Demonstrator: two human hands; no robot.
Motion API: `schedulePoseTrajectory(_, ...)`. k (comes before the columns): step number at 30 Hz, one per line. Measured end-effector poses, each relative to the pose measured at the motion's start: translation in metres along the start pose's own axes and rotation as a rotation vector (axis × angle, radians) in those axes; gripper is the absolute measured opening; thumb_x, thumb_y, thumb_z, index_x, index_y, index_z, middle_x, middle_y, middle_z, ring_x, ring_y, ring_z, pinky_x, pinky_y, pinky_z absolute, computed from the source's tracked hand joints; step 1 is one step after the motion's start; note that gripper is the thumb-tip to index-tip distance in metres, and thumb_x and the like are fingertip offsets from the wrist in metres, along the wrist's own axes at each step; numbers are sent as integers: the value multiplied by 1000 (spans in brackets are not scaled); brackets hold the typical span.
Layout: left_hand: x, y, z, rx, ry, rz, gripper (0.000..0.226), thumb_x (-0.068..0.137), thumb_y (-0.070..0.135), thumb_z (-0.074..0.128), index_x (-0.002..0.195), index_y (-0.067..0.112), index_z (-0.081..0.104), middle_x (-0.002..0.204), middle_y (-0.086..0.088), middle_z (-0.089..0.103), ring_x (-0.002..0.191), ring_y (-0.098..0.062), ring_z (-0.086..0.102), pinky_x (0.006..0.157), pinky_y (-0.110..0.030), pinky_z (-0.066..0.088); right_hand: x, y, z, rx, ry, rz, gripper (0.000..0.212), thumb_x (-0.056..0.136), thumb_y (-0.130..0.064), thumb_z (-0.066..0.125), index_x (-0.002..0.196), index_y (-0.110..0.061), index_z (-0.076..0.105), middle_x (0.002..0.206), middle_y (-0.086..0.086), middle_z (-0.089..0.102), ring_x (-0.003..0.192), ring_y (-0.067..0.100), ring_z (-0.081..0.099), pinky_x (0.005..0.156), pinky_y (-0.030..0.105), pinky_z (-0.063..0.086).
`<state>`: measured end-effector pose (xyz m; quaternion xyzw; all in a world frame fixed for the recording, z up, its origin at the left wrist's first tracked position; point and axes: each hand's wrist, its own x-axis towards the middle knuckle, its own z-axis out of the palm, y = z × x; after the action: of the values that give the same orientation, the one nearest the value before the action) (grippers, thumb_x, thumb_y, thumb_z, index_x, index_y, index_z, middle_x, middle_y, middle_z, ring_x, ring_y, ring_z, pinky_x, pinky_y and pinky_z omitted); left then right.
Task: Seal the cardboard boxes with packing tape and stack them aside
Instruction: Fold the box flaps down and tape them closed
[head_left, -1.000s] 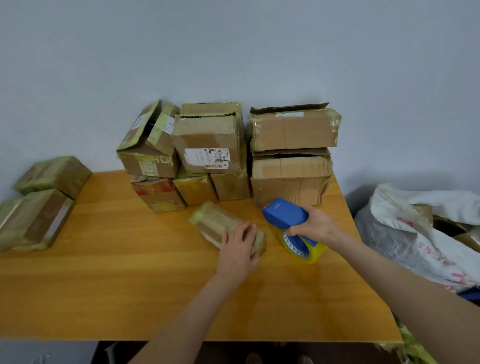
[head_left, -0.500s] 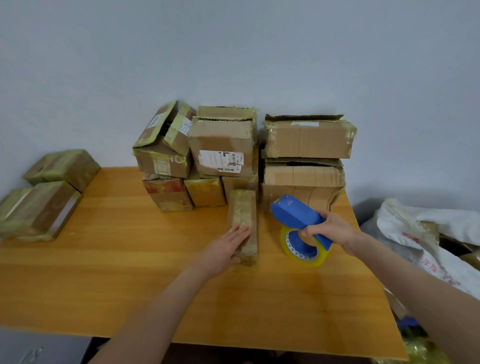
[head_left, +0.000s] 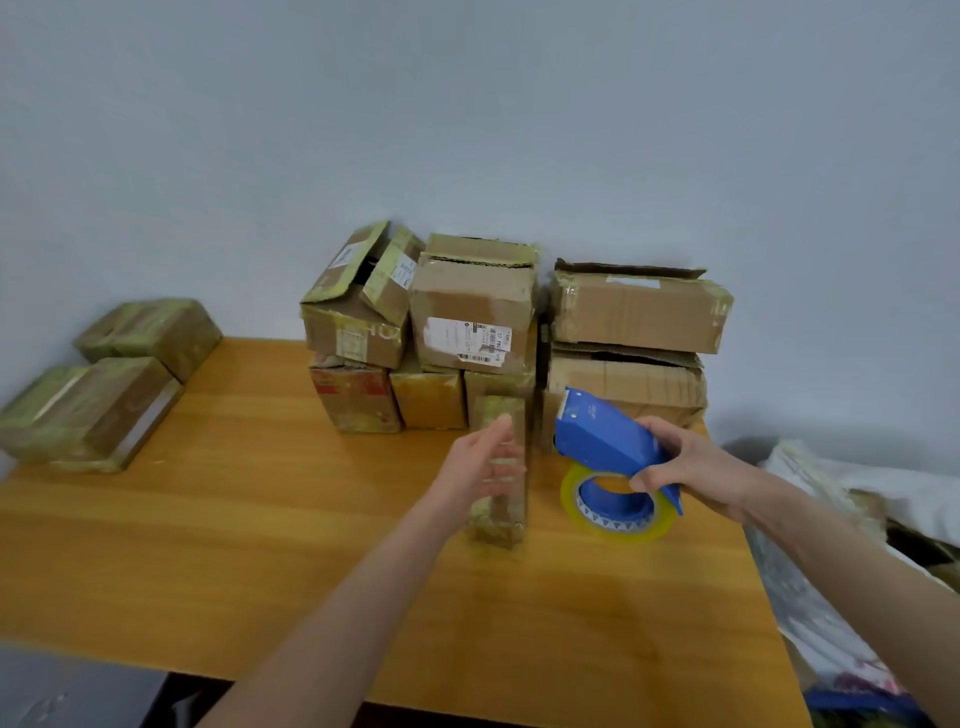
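Standing on a narrow side near the middle of the worktop (head_left: 260, 519), the small taped box (head_left: 501, 519) points its long side away from the person. Its far end is just in front of the pile of cardboard boxes (head_left: 472, 312) at the wall. The left hand (head_left: 475, 467) is at the left face of this box. Its fingers (head_left: 493, 431) are straight and close together, laid along the box, but the blur does not let me tell if they really touch it. Just to the right of the box, the right hand (head_left: 691, 465) grips the blue tape dispenser (head_left: 597, 439), with the thumb above the handle and the other fingers curled below. The roll of tape (head_left: 613, 512) under it is low over the worktop, beside the box but apart from it. Two taped boxes (head_left: 88, 415) lie at the left edge, well apart from both hands.
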<state>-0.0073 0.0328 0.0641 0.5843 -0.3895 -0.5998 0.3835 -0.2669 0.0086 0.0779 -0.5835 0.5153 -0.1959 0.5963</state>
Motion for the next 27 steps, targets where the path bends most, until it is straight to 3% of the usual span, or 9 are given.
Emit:
schedulePoseTrajectory(4,-8,12,13,-73,-47,-54,49,91,54,50,109,11,62,96,-4,67,81,-17,62,70,-27,53,1,-5,6,-24,-34,-20,74,42,-30,81,113,-26,60,105,0,66,98,19,66,81,32,50)
schedulePoseTrajectory(8,-6,9,13,-72,-20,-66,29,91,39,60,99,11,65,84,0,63,72,-12,57,65,-23,50,2,-6,11,-53,-67,-23,74,44,-30,81,116,-26,60,108,1,66,100,19,65,83,32,51)
schedulePoseTrajectory(13,-4,0,1,-31,5,-111,15,93,25,62,95,12,69,83,2,67,77,-14,57,71,-27,48,4,-6,15,-76,-85,-12,73,45,-31,80,115,-27,60,109,1,66,99,17,65,82,30,50)
schedulePoseTrajectory(18,-4,-3,-4,-167,41,-220,31,99,32,45,98,11,68,95,-3,70,77,-16,57,66,-27,47,9,-5,18,-122,-79,-4,74,44,-32,80,115,-28,59,111,3,65,101,19,64,88,34,52)
schedulePoseTrajectory(21,-6,-3,-6,-64,55,-211,30,95,40,55,93,14,70,89,1,71,76,-13,57,66,-24,48,10,-7,20,-176,-80,-13,67,49,-27,79,113,-29,58,109,1,64,99,18,64,82,29,51)
schedulePoseTrajectory(27,1,-14,-9,121,197,-132,9,89,15,66,88,8,71,73,-4,67,62,-11,55,57,-21,45,13,-11,29,-398,-85,-114,70,52,-38,77,117,-38,49,109,-8,59,94,9,62,70,19,50)
